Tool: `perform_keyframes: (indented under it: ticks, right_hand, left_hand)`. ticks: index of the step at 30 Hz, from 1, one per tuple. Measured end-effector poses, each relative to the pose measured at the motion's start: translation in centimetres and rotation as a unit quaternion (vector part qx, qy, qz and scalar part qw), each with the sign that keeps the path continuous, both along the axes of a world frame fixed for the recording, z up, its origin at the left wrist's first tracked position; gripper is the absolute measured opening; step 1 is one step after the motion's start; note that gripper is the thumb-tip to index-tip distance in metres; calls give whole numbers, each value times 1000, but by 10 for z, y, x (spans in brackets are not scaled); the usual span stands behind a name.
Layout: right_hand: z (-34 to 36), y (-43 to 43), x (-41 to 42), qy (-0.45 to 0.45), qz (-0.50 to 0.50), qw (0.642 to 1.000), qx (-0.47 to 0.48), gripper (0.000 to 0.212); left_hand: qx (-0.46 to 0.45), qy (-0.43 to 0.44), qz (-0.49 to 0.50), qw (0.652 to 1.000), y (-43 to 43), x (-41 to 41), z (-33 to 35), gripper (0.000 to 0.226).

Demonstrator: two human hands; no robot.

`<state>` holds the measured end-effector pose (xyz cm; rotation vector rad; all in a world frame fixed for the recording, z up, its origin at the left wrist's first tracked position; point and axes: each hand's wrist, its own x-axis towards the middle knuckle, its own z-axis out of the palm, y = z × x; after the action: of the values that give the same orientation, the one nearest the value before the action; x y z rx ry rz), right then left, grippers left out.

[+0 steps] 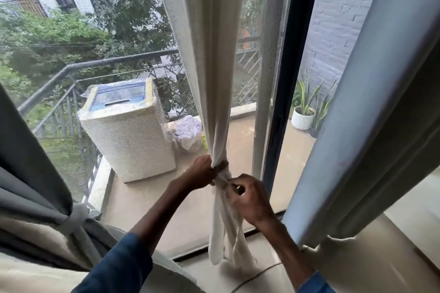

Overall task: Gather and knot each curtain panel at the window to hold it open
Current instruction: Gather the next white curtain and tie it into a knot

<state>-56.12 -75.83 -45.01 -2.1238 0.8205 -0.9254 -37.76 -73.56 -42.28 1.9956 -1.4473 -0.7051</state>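
Fingers (221, 165) of left hand (202, 172) wrapped tight round gathered cream curtain panel (209, 54); right hand (250, 198) fingers pinch the hanging fabric just below.

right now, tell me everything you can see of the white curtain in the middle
The white curtain is thin, off-white cloth hanging in front of the window screen, wide at the top and gathered into a narrow bunch low down. The left hand grips the bunch; just below, the right hand pinches a strand of it. Loose tails hang beneath, ending near the floor.
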Motion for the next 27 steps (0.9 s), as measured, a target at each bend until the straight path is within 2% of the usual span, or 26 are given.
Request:
perform_keyframes:
  ticks: [4, 7, 9, 15, 18, 22, 25, 27]
  right_hand:
    - [-6, -25, -16, 41, 1, 999, -28, 28]
    - [-5, -36, -27, 77, 2, 994, -75, 13]
    - [2, -39, -33, 86, -11, 995, -42, 9]
    - [-4, -48, -33, 109, -41, 993, -28, 21]
    - [-7, -50, -28, 101, -25, 995, -6, 13]
    - [-12, -52, -21, 89, 28, 995, 18, 19]
    - [-17, -55, -18, 61, 28, 998, 10, 14]
    - [-22, -57, -20, 67, 14, 998, -3, 31]
  left_hand:
    - [-46, 81, -32, 995, 9, 4, -6, 41]
    - [-72, 71, -49, 994, 11, 2, -9, 32]
    - [-68, 62, -56, 994, 12, 3, -14, 31]
    - [-36, 91, -75, 992, 19, -6, -14, 38]
    - [-34, 119, -81, 989, 24, -15, -7, 42]
    - [-38, 167, -74, 982, 31, -26, -1, 42]
    - [-27, 177, -77, 981, 30, -32, 2, 44]
    - [-17, 180, -85, 980, 29, -35, 5, 42]
